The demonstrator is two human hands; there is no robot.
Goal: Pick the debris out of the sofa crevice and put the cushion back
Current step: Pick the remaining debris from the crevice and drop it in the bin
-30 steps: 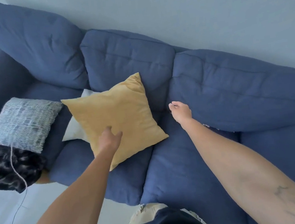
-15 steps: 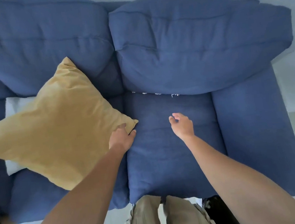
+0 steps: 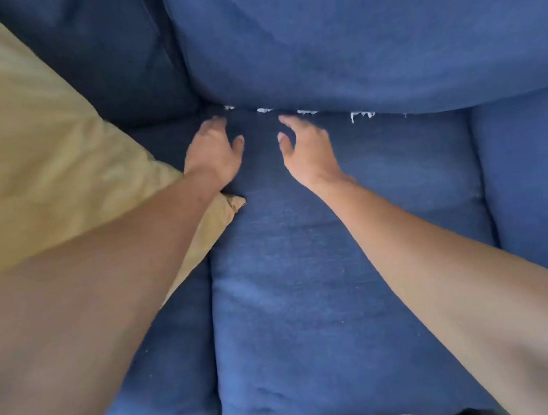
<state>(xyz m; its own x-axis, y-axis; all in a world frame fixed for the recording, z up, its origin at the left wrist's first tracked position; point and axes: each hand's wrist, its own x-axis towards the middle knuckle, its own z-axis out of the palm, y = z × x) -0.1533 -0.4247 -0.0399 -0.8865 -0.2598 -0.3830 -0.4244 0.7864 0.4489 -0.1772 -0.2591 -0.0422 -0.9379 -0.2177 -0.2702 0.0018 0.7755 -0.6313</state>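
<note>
A blue seat cushion (image 3: 310, 289) fills the middle of the view, with a blue back cushion (image 3: 365, 34) leaning over its far edge. Small white bits of debris (image 3: 361, 115) stick out along the crevice between them. My left hand (image 3: 216, 154) lies on the seat cushion with its fingertips at the crevice's left end, fingers apart and holding nothing. My right hand (image 3: 306, 148) hovers just right of it, fingers spread and curled, fingertips close to the crevice. A mustard-yellow throw cushion (image 3: 34, 150) rests at the left, partly under my left forearm.
The sofa's blue armrest (image 3: 540, 192) runs along the right side. A second blue seat cushion (image 3: 169, 375) lies left of the middle one. A strip of pale floor shows at the bottom edge.
I have leaned in much closer to the sofa. My left hand has let go of the yellow cushion's corner, and both hands have reached forward to the crevice.
</note>
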